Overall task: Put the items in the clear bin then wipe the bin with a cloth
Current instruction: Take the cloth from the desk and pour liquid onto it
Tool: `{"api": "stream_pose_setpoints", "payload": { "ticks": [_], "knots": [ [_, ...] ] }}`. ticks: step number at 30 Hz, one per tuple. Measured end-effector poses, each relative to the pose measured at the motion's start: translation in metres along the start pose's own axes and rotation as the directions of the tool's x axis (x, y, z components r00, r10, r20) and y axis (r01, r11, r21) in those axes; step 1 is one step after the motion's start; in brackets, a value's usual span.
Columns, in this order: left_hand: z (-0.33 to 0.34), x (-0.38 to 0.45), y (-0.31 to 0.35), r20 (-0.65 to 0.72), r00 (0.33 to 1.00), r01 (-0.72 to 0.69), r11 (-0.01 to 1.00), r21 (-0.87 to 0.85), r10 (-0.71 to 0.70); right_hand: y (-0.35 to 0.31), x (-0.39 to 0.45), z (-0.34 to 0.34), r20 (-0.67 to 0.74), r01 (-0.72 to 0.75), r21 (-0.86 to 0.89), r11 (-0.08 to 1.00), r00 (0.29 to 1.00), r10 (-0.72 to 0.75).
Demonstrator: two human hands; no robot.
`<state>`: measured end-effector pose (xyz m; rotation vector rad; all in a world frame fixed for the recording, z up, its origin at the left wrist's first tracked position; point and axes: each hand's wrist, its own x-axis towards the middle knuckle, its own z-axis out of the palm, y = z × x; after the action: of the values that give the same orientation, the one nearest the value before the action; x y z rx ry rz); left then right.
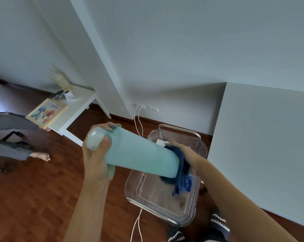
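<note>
My left hand point(97, 154) grips the pale cap end of a light teal bottle point(140, 152), held nearly level above the clear bin point(186, 215). My right hand point(188, 154) presses a dark blue cloth point(181, 173) against the bottle's base, and a corner of the cloth hangs down over the bin. The bin sits on a metal-framed stand over the wooden floor. A small white object point(160, 142) shows at the bin's far end, partly hidden behind the bottle.
A white cable point(138, 123) runs from a wall socket down past the bin. A white table point(78, 109) at left holds a framed colourful board point(46, 112). Another person's bare foot point(42, 156) is at far left. A white cabinet point(270, 145) stands right.
</note>
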<state>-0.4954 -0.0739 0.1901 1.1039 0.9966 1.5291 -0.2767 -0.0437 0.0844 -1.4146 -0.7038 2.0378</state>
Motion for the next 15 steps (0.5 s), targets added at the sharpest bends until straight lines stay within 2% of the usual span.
{"api": "stream_pose_setpoints", "payload": {
  "ticks": [2, 4, 5, 7, 9, 11, 13, 14, 15],
  "knots": [
    [-0.002, 0.006, 0.003, 0.198, 0.978, -0.044, 0.995, -0.094, 0.062, 0.011, 0.002, -0.004, 0.131, -0.081, 0.253, 0.964, 0.99, 0.049],
    [-0.006, 0.016, 0.007, 0.24, 0.971, 0.0, 0.994, -0.107, 0.025, 0.018, 0.003, -0.002, 0.17, -0.066, 0.332, 0.941, 0.985, 0.009],
    [-0.006, 0.019, 0.008, 0.2, 0.98, 0.011, 0.996, -0.083, 0.006, 0.018, 0.003, 0.0, 0.164, -0.04, 0.372, 0.927, 0.986, -0.024],
    [-0.008, 0.02, 0.005, -0.04, 0.996, 0.08, 0.996, -0.036, -0.081, 0.015, 0.004, 0.001, 0.08, 0.097, 0.439, 0.893, 0.986, -0.146],
    [-0.009, 0.019, -0.005, -0.289, 0.937, 0.175, 0.98, -0.097, -0.196, 0.011, 0.005, -0.002, -0.061, 0.291, 0.418, 0.861, 0.954, -0.293],
    [-0.01, 0.019, -0.015, -0.382, 0.891, 0.203, 0.968, -0.145, -0.244, 0.011, 0.006, -0.004, -0.142, 0.404, 0.352, 0.844, 0.915, -0.378],
    [-0.011, 0.018, -0.015, -0.23, 0.958, 0.154, 0.984, -0.094, -0.172, 0.015, 0.009, -0.007, -0.081, 0.278, 0.402, 0.872, 0.96, -0.269],
    [-0.011, 0.018, -0.013, -0.084, 0.99, 0.102, 0.991, -0.086, -0.109, 0.017, 0.008, -0.008, 0.0, 0.134, 0.427, 0.894, 0.989, -0.148],
    [-0.012, 0.016, -0.009, 0.061, 0.996, 0.071, 0.995, -0.074, -0.067, 0.019, 0.005, -0.008, 0.075, 0.011, 0.428, 0.904, 0.996, -0.047]
  ]
}}
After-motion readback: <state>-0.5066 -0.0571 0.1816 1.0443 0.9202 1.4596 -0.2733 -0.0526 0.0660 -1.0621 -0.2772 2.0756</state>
